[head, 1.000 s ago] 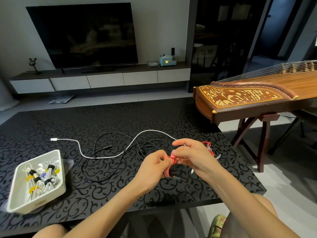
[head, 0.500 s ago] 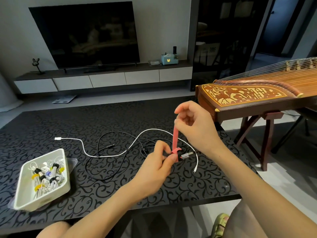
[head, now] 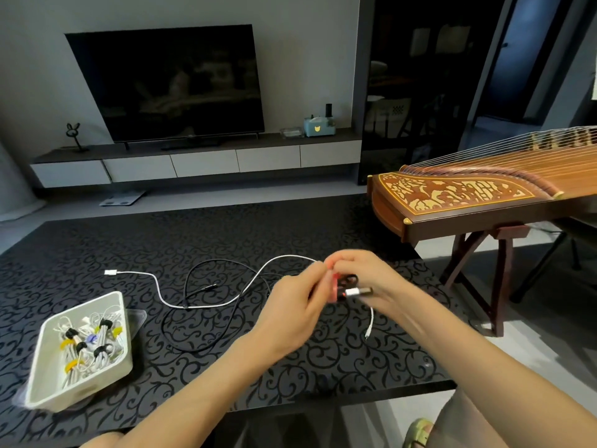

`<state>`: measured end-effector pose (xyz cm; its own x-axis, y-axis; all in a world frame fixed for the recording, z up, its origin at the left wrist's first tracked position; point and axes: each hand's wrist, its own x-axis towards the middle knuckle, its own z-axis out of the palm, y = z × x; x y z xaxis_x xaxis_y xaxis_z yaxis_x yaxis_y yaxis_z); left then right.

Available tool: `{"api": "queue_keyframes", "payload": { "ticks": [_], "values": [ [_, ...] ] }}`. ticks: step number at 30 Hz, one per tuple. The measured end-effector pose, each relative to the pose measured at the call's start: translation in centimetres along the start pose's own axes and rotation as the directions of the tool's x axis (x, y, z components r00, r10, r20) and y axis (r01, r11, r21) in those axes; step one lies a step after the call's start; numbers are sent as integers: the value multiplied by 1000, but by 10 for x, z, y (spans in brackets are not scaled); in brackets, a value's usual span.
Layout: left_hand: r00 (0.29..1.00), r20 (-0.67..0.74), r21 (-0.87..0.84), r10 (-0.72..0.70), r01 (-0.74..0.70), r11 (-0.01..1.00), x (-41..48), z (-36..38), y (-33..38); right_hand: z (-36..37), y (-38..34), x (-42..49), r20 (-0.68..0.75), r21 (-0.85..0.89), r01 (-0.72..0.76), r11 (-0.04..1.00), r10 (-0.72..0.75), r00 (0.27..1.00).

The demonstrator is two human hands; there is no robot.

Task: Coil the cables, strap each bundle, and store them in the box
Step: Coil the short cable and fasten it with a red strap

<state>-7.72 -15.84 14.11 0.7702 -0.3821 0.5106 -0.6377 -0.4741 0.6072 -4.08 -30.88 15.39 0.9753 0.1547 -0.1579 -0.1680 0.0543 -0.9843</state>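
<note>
Above the black patterned table (head: 97, 247), my left hand (head: 295, 305) and my right hand (head: 365, 279) meet around a small coiled black cable bundle (head: 350, 279) with a silver plug sticking out to the right. A red strap (head: 334, 291) wraps the bundle; both hands pinch it, and the right hand is blurred by motion. A loose white cable (head: 181, 300) and a loose black cable (head: 200, 286) lie tangled on the table to the left. The white box (head: 45, 386) at the front left holds several strapped white bundles.
A wooden zither (head: 468, 202) on a stand sits close to the table's right corner. Beside the box lies its transparent lid (head: 137, 318). A TV (head: 168, 82) and a low cabinet stand along the far wall.
My right hand, which held the red strap stretched upward half a second ago, has come down to the bundle, bringing the strap around it. The left hand stays on the bundle.
</note>
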Motion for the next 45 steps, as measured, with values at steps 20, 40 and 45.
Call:
{"api": "queue_keyframes", "payload": {
  "ticks": [20, 40, 45],
  "values": [
    [803, 137, -702, -580, 492, 514, 6, 20, 0, 14, 49, -11, -201, 147, -70, 987, 99, 975],
    [825, 125, -748, -552, 444, 494, 23, 7, 14, 32, 16, -49, -210, -94, 312, 946, -325, 922],
    [865, 142, -752, -481, 410, 516, 20, 7, 17, 29, 11, -47, -217, -268, 354, 896, -414, 884]
  ]
}}
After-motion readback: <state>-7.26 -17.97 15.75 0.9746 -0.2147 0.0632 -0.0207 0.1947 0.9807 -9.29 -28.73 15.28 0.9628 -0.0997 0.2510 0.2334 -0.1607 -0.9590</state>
